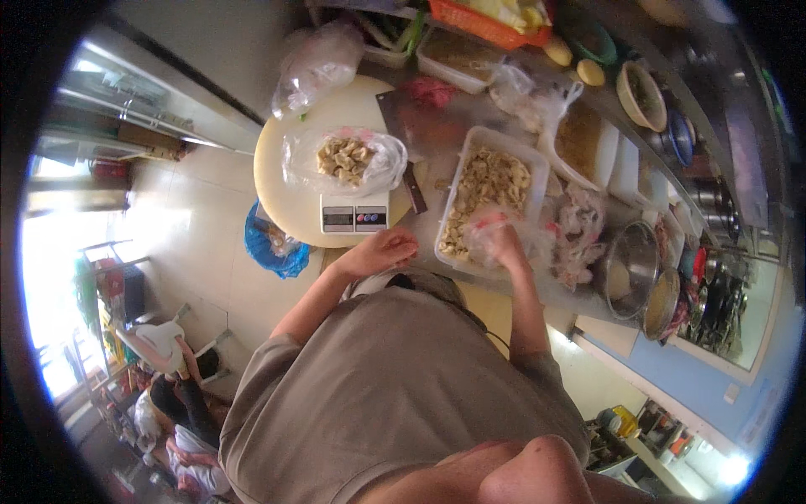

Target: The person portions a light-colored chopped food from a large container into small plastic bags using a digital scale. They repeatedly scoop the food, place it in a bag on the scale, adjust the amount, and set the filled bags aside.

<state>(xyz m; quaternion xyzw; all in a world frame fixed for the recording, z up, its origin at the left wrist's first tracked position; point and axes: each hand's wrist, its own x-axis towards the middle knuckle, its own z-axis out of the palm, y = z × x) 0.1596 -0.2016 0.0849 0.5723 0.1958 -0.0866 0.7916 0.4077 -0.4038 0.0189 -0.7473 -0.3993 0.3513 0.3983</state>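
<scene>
My right hand (503, 242) is closed on a thin clear plastic bag (480, 238) with red marks, over the near end of a clear plastic tub (440, 244). Beige-brown food pieces (487, 186), which look like cut mushrooms, fill the tub. My left hand (384, 252) is beside the chopping board's near edge, fingers loosely bent, with nothing visible in them. In front of it, a white kitchen scale (354, 220) with a small display sits on the round chopping board (281, 181). An opened clear bag (388, 155) with similar pieces (344, 161) lies on the scale.
A cleaver (414, 186) lies beside the scale. A blue-lined bin (273, 244) stands below the board's left side. Filled plastic bags (579, 223), a metal bowl (631, 269) and tubs (583, 143) crowd the right. An orange basket (495, 29) is at the back. People sit at lower left.
</scene>
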